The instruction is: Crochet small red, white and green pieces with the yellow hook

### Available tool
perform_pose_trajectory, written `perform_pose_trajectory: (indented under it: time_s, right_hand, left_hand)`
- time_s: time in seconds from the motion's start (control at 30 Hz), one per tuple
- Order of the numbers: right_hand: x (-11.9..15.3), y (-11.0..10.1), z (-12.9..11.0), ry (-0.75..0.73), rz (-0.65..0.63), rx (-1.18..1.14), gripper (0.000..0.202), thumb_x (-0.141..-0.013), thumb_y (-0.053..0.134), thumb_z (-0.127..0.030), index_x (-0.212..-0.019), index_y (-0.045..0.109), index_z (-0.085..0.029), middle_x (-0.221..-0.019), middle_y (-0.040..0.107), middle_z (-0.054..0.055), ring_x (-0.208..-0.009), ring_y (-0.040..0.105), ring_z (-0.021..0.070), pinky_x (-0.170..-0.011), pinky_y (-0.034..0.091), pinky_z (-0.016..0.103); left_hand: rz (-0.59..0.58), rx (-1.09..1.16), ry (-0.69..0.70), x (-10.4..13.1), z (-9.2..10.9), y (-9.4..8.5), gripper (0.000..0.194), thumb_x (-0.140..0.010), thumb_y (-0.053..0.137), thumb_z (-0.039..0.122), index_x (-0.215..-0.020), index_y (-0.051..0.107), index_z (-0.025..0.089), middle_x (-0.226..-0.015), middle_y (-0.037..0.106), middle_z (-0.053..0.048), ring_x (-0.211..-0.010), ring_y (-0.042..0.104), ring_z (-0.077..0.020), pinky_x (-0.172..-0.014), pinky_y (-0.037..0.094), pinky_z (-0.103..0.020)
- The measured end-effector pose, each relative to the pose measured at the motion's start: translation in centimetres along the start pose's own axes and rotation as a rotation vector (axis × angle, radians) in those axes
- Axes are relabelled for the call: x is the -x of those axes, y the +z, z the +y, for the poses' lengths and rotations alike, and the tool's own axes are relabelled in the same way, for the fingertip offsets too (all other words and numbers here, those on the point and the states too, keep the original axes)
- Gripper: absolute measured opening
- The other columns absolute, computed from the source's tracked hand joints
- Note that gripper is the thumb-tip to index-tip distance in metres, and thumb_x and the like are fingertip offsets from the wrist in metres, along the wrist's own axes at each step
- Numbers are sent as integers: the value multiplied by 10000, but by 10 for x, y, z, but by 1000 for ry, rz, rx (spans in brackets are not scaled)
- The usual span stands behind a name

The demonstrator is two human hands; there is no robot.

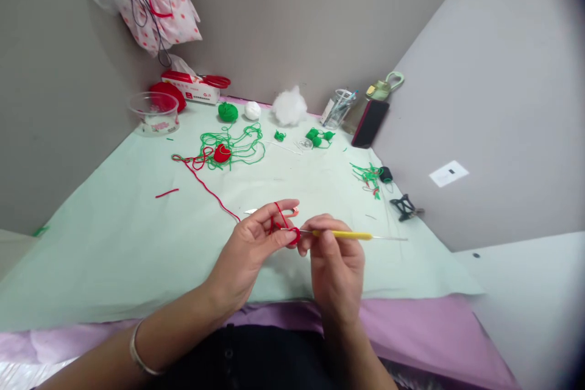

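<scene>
My left hand (253, 247) pinches a small piece of red crochet (294, 236) between thumb and fingers. Red yarn (208, 189) loops over its raised index finger and runs back across the cloth to a small red ball (222, 153). In my right hand (336, 262) is a crochet hook with a yellow handle (350, 235), held level. The hook's metal tip points left and meets the red piece; whether it passes through a stitch is too small to tell. Behind my left fingers lie scissors (292, 212) with orange handles, partly hidden.
Tangled green yarn (247, 143) surrounds the red ball. Farther back are a green ball (227, 112), a white ball (252, 111), white stuffing (290, 106) and a clear tub (155, 116). A phone (371, 124) leans at the right, near green scraps (365, 175) and a black stand (404, 207).
</scene>
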State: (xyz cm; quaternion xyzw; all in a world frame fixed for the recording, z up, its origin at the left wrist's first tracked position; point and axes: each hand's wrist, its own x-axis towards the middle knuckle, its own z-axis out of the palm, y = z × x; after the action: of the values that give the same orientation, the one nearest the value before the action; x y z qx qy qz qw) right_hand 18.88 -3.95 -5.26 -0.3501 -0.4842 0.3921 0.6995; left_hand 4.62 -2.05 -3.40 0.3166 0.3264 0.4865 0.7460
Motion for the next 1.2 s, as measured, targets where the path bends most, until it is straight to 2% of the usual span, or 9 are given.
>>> perform_pose_trajectory:
  time_s: [0.1, 0.2, 0.33, 0.47, 0.73, 0.97, 1.1, 1.2]
  right_hand:
    - [1, 1, 4, 0, -18, -14, 145, -1006, 664, -303, -1012, 804, -268, -900, 696, 10, -650, 634, 98, -646, 522, 277]
    - [3, -2, 6, -25, -35, -2, 158, -1017, 649, -298, -1056, 801, -283, -917, 707, 9, -688, 651, 107, -675, 528, 286]
    - [7, -4, 7, -95, -6, 67, 188, -1030, 623, -252, -1107, 788, -297, -914, 720, 9, -777, 670, 137, -741, 544, 313]
    - [10, -2, 7, -139, 12, 121, 209, -1029, 615, -216, -1115, 783, -306, -933, 733, 15, -872, 677, 163, -787, 548, 334]
    - [10, -3, 8, -117, 26, 84, 204, -1031, 611, -210, -1117, 779, -290, -889, 730, 3, -807, 681, 135, -736, 561, 294]
    - [11, -2, 7, -101, 28, 128, 209, -1033, 599, -197, -1092, 778, -288, -954, 727, 13, -855, 702, 147, -705, 572, 292]
    - [12, 1, 3, -203, 50, 254, 244, -1030, 586, -166, -1121, 774, -292, -940, 729, 16, -818, 694, 154, -702, 580, 314]
    - [14, 2, 2, -298, 23, 346, 291, -1019, 579, -131, -1170, 767, -295, -968, 747, 32, -873, 694, 176, -718, 600, 333]
  left_hand:
    - [-12, 26, -38, 1, -1, 0, 435, -802, 873, 259, -1229, 785, 258, -924, 691, -1, -872, 638, -149, -916, 467, -308]
    - [-22, 39, -52, 1, -1, -2, 403, -802, 875, 265, -1197, 795, 251, -938, 690, 1, -904, 636, -153, -932, 455, -314]
    - [8, 19, -3, 2, -1, 0, 302, -784, 894, 253, -1076, 822, 224, -787, 665, 24, -880, 627, -144, -953, 449, -299]
    - [-3, 56, 6, 3, 0, 4, 325, -782, 901, 246, -1092, 809, 222, -739, 663, 37, -879, 657, -152, -987, 455, -319]
    - [-41, 133, -58, 3, -1, 3, 418, -828, 868, 230, -1230, 763, 193, -729, 632, 55, -827, 638, -116, -974, 459, -299]
    - [-10, 0, 41, 6, -3, 3, 387, -832, 864, 245, -1206, 771, 219, -780, 691, 32, -862, 700, -154, -975, 504, -328]
    - [6, -30, 77, 8, -5, 3, 294, -843, 846, 244, -1134, 803, 223, -799, 704, 12, -903, 710, -183, -975, 530, -347]
    - [16, -60, 94, 8, -7, 2, 236, -859, 831, 249, -1095, 825, 249, -870, 731, -4, -943, 695, -182, -989, 526, -336]
